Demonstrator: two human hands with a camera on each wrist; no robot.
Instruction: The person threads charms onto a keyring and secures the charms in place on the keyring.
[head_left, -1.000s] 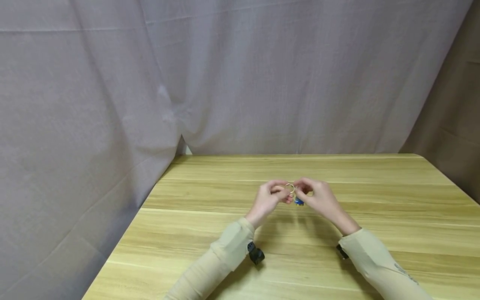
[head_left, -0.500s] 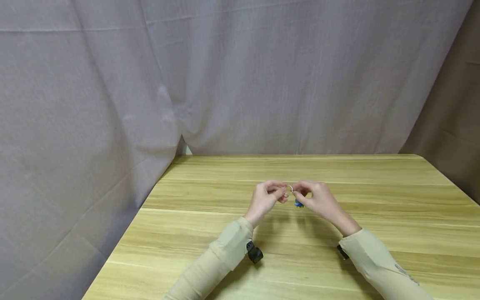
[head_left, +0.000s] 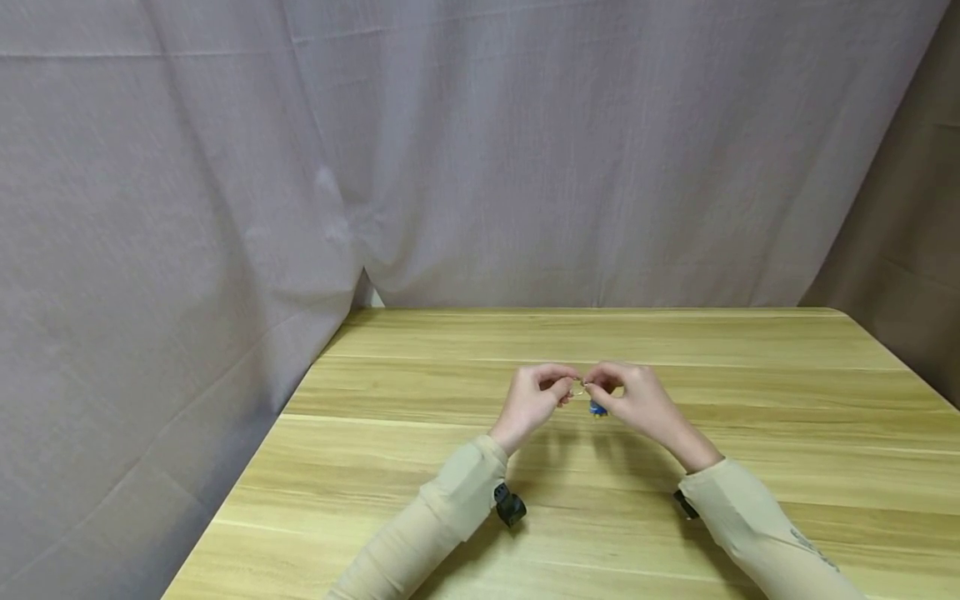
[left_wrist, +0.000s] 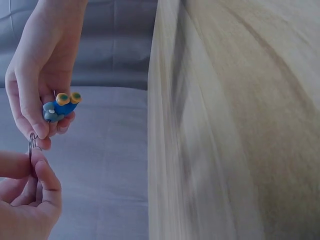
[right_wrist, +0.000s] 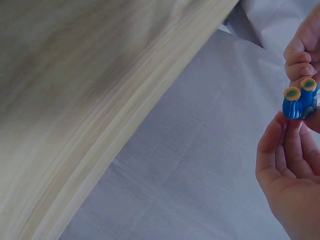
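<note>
Both hands hold a small keychain above the table. My left hand (head_left: 531, 402) pinches its metal split ring (head_left: 577, 388) between thumb and fingertips; in the left wrist view the ring (left_wrist: 33, 145) appears nearly edge-on. Thumb and forefinger of my right hand (head_left: 628, 392) pinch the keychain right beside the ring. Below the right fingertips hangs a blue toy figure (head_left: 597, 409). The left wrist view shows the figure (left_wrist: 64, 107) with two round yellow-orange ends and a grey-blue part. The short link between ring and figure is mostly hidden by the right fingers.
The wood-grain table (head_left: 420, 500) spreads beneath both arms. Grey cloth (head_left: 480, 150) hangs behind its back edge and along the left side. A black wrist camera (head_left: 510, 505) sits at the left sleeve, another (head_left: 685, 504) at the right sleeve.
The ring has turned from a full round outline to a flatter, tilted one between the fingertips. My left fingers have shifted slightly on it; the right hand stays nearly in place.
</note>
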